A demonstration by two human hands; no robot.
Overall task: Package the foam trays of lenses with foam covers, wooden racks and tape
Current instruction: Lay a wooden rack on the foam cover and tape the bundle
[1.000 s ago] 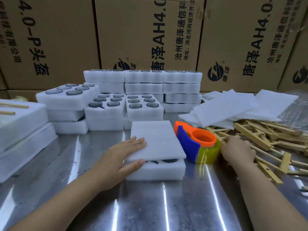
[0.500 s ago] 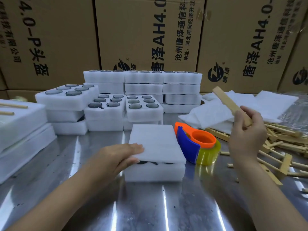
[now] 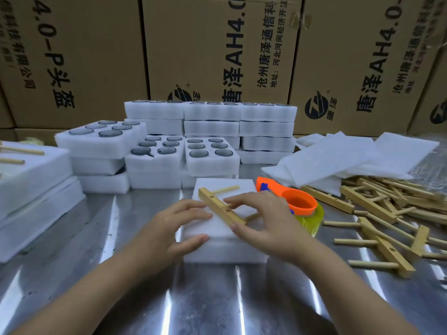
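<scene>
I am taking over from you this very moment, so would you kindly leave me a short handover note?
Hands: left hand open, fingers resting on the foam cover's left edge; right hand open, fingers laid over the wooden rack.
Things: the foam cover sits on the foam tray; the rack lies askew on the cover; tape dispenser just to its right; spare racks and spare covers further right.
Done: tray covered, rack placed.
Left: square the rack, tape the bundle, then do the uncovered trays behind.

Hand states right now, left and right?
Left hand: open, resting on foam cover.
Right hand: open, straight fingers pressing wooden rack onto the cover.
</scene>
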